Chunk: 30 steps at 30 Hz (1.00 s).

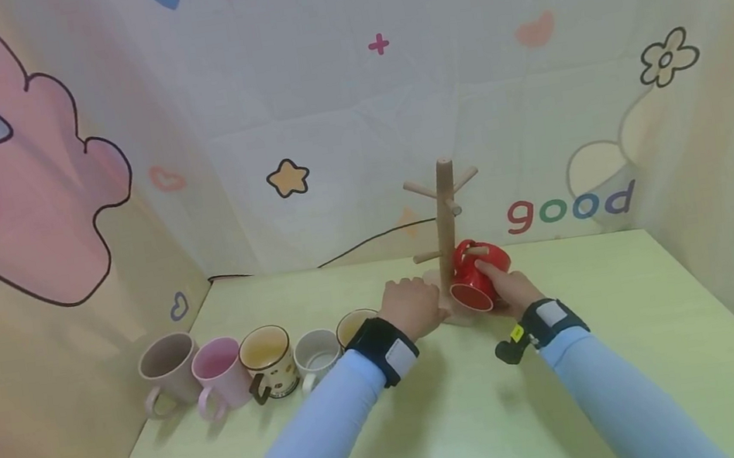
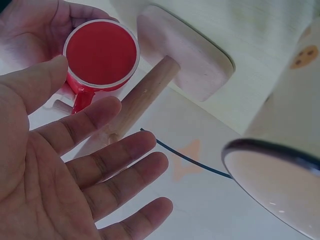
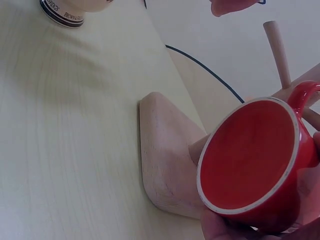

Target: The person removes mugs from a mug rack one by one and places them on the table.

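My right hand (image 1: 513,291) grips a red mug (image 1: 473,295), tilted with its base toward me. The mug's handle is at a lower right peg (image 1: 477,251) of a wooden mug rack (image 1: 444,226); the peg's end shows across the handle loop. In the right wrist view the red mug (image 3: 250,155) covers part of the post near the rack's base (image 3: 165,155). My left hand (image 1: 412,307) is left of the rack, near its base. Its fingers (image 2: 125,150) are spread and loosely straight in the left wrist view, holding nothing.
Left of the rack stands a row of mugs: a grey-brown mug (image 1: 172,374), a pink mug (image 1: 219,371), a patterned yellow mug (image 1: 274,371), a white mug (image 1: 317,349) and another yellow-lined mug (image 1: 352,325), partly behind my left arm. A printed cloth wall (image 1: 338,123) rises behind the table.
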Each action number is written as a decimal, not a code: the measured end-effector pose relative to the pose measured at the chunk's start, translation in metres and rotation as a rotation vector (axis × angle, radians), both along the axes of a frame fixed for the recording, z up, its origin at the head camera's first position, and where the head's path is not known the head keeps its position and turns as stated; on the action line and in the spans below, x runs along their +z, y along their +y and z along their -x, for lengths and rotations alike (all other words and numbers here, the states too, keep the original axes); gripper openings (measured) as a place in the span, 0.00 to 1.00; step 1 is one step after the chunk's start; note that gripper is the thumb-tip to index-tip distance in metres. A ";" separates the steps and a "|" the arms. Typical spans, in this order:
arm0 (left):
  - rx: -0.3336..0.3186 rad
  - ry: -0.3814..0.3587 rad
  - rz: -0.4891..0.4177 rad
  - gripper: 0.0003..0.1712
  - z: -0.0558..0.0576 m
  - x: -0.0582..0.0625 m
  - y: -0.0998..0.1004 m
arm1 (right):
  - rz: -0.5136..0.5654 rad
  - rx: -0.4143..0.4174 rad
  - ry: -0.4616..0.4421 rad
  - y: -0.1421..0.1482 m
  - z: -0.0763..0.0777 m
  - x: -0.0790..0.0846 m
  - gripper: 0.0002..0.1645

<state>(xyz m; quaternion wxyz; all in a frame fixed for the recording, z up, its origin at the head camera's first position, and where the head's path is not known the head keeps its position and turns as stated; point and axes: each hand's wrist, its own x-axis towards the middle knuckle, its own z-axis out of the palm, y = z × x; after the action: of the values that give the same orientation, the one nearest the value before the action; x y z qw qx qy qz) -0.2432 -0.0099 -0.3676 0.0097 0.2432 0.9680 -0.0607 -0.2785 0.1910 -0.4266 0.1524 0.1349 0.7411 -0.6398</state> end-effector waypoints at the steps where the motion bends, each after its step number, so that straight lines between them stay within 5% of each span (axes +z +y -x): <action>1: -0.001 0.002 0.002 0.21 0.000 0.000 0.000 | 0.001 -0.003 0.000 0.000 0.000 0.001 0.54; 30: -0.002 -0.004 0.013 0.22 0.000 0.000 0.004 | -0.039 -0.029 0.025 0.021 -0.011 0.006 0.56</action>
<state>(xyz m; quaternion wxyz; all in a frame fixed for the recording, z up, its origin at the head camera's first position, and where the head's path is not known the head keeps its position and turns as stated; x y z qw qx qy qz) -0.2436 -0.0061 -0.3679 0.0129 0.2440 0.9674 -0.0665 -0.2680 0.2124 -0.4205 0.1312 0.1409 0.7533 -0.6289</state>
